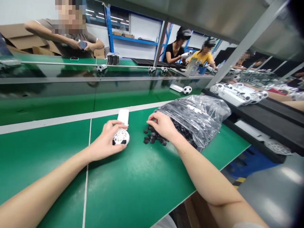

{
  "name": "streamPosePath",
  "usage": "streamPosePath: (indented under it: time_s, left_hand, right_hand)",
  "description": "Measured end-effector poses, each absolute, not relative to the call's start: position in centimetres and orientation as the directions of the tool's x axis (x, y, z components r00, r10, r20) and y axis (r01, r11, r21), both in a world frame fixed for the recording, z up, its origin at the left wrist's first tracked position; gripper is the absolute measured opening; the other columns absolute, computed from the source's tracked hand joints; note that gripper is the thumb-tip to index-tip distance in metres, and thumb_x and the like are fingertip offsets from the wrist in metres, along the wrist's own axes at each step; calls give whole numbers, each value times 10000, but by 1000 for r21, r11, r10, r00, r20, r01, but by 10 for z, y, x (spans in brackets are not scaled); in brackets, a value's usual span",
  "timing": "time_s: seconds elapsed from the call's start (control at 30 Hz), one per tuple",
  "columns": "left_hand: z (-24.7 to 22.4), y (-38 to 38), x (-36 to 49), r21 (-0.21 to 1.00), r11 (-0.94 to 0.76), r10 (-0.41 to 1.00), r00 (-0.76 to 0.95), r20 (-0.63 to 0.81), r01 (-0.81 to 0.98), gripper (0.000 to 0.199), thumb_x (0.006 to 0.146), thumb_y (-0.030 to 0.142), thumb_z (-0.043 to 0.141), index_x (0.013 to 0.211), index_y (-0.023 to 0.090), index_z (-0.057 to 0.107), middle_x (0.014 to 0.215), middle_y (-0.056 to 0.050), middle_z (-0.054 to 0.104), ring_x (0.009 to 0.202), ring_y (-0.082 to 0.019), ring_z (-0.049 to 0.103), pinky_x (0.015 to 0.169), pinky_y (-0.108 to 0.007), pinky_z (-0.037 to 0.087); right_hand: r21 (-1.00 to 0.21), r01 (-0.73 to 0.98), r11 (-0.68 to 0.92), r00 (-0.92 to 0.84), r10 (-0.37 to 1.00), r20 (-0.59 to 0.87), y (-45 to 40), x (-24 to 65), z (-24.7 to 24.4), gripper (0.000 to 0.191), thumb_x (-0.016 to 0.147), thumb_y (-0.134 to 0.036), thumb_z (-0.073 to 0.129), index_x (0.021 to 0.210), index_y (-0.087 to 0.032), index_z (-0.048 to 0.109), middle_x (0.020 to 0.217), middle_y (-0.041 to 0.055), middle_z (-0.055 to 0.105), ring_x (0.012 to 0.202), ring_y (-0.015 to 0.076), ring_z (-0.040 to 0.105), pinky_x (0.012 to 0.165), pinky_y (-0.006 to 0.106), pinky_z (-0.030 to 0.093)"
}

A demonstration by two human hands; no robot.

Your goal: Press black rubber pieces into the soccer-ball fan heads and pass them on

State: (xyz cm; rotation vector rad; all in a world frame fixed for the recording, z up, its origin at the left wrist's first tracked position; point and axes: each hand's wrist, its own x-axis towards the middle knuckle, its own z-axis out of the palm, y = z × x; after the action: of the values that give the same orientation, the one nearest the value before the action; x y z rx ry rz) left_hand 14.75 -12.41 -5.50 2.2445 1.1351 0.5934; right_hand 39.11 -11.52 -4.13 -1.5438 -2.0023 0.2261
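My left hand [104, 144] grips the round head of a white handheld fan [121, 136], fingers on top and thumb at its lower edge. The fan's head is a soccer-ball lattice with a few black patches, and its flat white handle points away from me on the green table. Over a pile of small black pieces [152, 136], my right hand [162, 125] is closed in a pinch. Whatever lies between its fingertips is too small to make out. The pieces spill from the mouth of a clear plastic bag [197, 117], which lies just right of that hand.
Beyond the table's pale edge [47, 121] runs a green conveyor [59, 101] carrying another fan [187, 90]. To the right, a black tray [273, 109] bears several fans. A slanted metal post [247, 41] rises there. Across the conveyor, a person [71, 38] holds a small object.
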Motion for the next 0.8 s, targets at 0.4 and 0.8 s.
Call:
streamPosePath:
  time_s: [0.4, 0.8]
  left_hand:
    - [-35, -123, 139, 680, -451, 768, 640, -35, 578, 509, 721, 274, 565, 1202, 311, 404, 1204, -30, 394, 1088, -249, 464, 913, -390, 399]
    - [-37, -125, 141, 722, -454, 731, 681, -32, 522, 468, 692, 220, 560, 1132, 273, 411, 1120, -19, 424, 968, -201, 502, 835, -340, 435]
  right_hand:
    - [-42, 863, 504, -498, 860, 109, -122, 377, -52, 70, 814, -106, 636, 791, -162, 672, 758, 74, 601, 776, 236, 525, 678, 299, 405]
    - [-678, 524, 515, -394, 853, 344, -138, 368, -43, 124, 859, -79, 556, 879, -192, 601, 825, -13, 601, 732, 132, 571, 720, 243, 448]
